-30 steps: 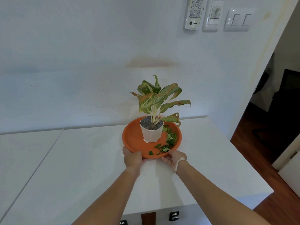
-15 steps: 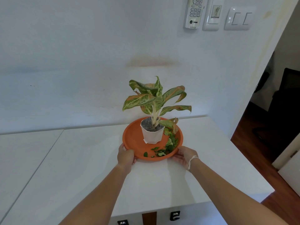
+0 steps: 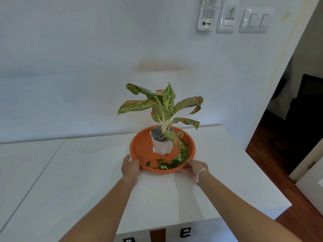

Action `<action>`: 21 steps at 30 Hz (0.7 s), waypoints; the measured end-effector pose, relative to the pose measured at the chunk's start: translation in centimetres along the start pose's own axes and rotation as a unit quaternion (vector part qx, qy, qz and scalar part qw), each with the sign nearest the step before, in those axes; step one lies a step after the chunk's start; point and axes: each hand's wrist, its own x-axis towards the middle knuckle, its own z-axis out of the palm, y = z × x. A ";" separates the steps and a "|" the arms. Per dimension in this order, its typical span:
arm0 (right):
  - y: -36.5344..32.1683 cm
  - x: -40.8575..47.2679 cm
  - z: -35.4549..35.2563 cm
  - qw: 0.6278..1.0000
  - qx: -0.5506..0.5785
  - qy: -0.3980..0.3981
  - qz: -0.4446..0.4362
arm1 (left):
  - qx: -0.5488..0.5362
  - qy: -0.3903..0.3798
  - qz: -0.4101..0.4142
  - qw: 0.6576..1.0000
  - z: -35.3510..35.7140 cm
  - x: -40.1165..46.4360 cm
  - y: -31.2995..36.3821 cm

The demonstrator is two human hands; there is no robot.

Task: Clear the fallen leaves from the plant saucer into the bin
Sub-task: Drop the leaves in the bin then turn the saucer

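Both hands had slid apart along the terracotta saucer (image 3: pixel 139 147), left hand (image 3: pixel 130 167) and right hand (image 3: pixel 195 170) gripping its opposite rims beside the fallen leaves (image 3: pixel 174 160).

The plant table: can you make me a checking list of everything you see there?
Surface: white table, a seam on its left part.
Job's things: orange saucer with a white pot and plant; fallen leaves lie in the saucer's front right. No bin seen.
Clutter: nothing seen.
Hands: left hand grips the saucer's front-left rim; right hand touches its front-right rim, a white band on the wrist.
Cables: nothing seen.
Surroundings: remote and switches on the wall; dark doorway and wood floor at right.
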 end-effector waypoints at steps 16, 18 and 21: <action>2.1 -1.1 2.3 0.999 0.032 -0.015 0.026 | -0.104 0.000 -0.025 0.994 1.4 -2.7 -1.1; 2.1 -1.3 1.9 0.999 0.018 -0.030 0.022 | -0.094 -0.002 -0.026 0.995 1.1 -2.5 -0.8; 1.5 -1.5 1.3 1.000 0.002 -0.030 0.010 | -0.080 -0.013 -0.028 0.996 0.5 -2.0 -0.3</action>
